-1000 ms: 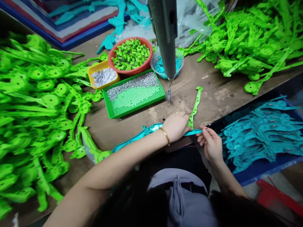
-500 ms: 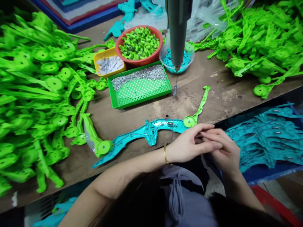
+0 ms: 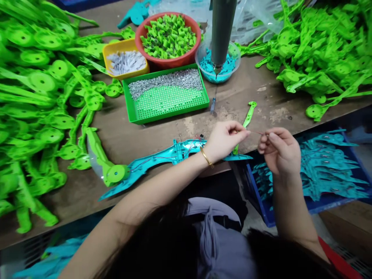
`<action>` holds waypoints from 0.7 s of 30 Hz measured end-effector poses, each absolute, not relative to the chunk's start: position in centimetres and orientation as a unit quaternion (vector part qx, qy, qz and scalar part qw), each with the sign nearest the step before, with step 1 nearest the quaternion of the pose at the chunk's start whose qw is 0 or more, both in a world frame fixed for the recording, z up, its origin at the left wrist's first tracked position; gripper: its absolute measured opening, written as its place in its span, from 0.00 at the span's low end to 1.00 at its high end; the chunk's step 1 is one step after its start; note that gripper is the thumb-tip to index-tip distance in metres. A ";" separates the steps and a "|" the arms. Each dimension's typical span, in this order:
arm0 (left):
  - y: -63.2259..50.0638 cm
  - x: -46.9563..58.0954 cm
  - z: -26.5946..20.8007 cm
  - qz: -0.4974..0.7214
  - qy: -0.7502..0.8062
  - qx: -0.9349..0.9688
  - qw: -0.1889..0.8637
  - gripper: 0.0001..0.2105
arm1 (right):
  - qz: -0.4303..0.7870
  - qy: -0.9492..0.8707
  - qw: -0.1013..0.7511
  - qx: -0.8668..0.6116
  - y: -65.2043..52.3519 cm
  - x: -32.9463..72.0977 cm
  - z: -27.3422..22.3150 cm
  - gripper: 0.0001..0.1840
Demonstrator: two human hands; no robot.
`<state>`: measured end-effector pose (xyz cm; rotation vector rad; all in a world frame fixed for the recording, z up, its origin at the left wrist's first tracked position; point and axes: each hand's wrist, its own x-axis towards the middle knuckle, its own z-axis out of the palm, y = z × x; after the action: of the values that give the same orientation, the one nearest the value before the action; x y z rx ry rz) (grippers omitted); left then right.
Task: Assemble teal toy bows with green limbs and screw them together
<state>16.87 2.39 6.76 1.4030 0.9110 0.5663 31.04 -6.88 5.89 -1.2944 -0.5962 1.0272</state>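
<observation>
A thin reddish wire (image 3: 255,133) stretches between my two hands above the right end of the work. My left hand (image 3: 225,137), with a gold bangle at the wrist, pinches one end of it. The other end is held between thumb and finger of my right hand (image 3: 280,151). Beneath the left forearm lies a turquoise bow-shaped plastic shell (image 3: 154,161) with wires along its inside, partly hidden by my left hand. A green arm piece (image 3: 116,174) sits at its left end. Another green arm (image 3: 249,114) stands out from its right end, behind my left hand.
A hanging power screwdriver (image 3: 222,35) points down over the bench. Around it stand a green screw tray (image 3: 167,116), a red bowl (image 3: 171,62), a yellow tub (image 3: 128,73) and a clear bowl (image 3: 217,79). Green parts (image 3: 43,81) pile up left and right; a blue crate (image 3: 270,221) holds turquoise shells.
My hands were together near the shell's right end. They have since moved apart and up, with the wire drawn out between them. The view has shifted a little.
</observation>
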 end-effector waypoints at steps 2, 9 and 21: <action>3.2 17.9 6.0 0.258 0.408 0.632 0.607 0.05 | 0.433 -0.287 0.610 -0.598 -5.6 32.4 5.4 0.13; 4.4 20.7 3.6 0.209 0.435 0.801 0.356 0.09 | 0.424 -0.330 0.537 -0.651 0.0 36.4 2.4 0.17; 2.7 20.8 2.5 0.054 0.365 0.914 0.170 0.14 | 0.213 -0.552 0.253 -0.765 2.6 37.5 2.5 0.06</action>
<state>20.84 2.73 2.46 2.5965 1.0380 0.1539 37.46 2.56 2.51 -2.0801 -1.5020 0.5799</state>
